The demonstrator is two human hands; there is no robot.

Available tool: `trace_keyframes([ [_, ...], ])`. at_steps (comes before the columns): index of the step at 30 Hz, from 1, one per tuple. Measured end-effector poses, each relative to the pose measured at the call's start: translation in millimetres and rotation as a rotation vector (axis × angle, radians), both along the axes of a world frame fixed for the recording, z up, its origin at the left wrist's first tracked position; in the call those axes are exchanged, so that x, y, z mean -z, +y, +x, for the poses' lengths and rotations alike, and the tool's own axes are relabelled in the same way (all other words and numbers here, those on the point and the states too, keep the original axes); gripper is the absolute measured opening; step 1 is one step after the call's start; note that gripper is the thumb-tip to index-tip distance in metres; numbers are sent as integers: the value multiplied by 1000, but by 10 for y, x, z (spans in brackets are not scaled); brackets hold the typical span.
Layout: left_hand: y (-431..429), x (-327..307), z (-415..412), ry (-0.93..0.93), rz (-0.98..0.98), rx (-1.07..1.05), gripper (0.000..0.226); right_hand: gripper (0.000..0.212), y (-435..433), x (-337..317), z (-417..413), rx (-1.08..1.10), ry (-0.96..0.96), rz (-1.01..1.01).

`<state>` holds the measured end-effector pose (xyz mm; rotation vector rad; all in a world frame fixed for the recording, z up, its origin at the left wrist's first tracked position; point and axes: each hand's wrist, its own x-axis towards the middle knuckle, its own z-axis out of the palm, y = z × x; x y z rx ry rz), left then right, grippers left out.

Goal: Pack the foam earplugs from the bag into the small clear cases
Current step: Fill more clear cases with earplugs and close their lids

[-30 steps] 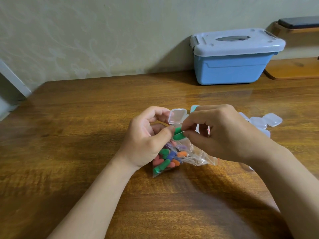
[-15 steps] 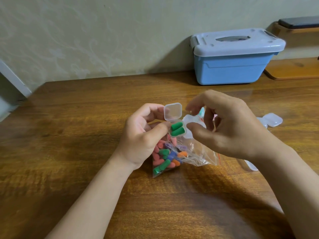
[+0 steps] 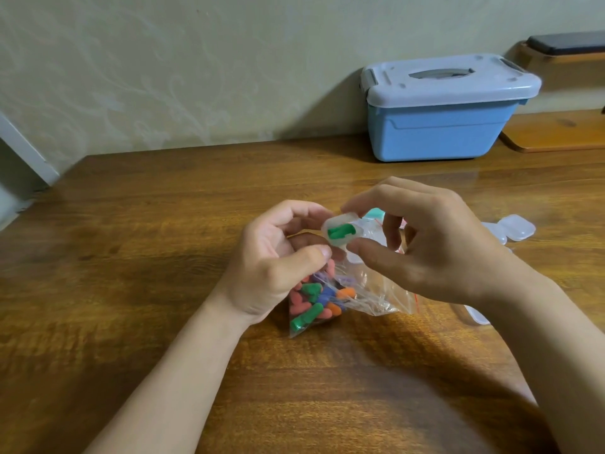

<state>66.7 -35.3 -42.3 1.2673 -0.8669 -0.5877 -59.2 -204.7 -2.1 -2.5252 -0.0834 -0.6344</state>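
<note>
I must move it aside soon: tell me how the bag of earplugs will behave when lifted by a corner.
Probably floppy: the bag is thin, crinkled film lying slack on the table. Likely very light, holding only small foam earplugs. They are bunched at its left end, so it would probably hang lopsided.

A light blue plastic storage box (image 3: 442, 132) with a pale grey latched lid (image 3: 451, 77) stands at the back of a dark brown wood-grain surface (image 3: 163, 224), against a cream patterned wall (image 3: 163, 60). Just right of it sits an orange-brown wooden stand (image 3: 556, 129) topped by a dark flat pad (image 3: 569, 44).
</note>
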Motion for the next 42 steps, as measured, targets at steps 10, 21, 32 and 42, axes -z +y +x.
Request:
trace_keyframes([
  [10, -24, -26, -44, -171, 25, -72, 26, 29, -4, 13, 5, 1, -24, -12],
  [21, -22, -15, -46, -220, 52, -72, 28, 30, -4, 38, 16, -28, -79, -49],
  [32, -19, -5, -43, -217, 36, -113, 33, 22, -16, 35, 12, 31, -88, -1],
  [42, -21, 38, 5, -220, 64, -216, 27, 27, -368, 97, 34, 400, -181, 40],
])
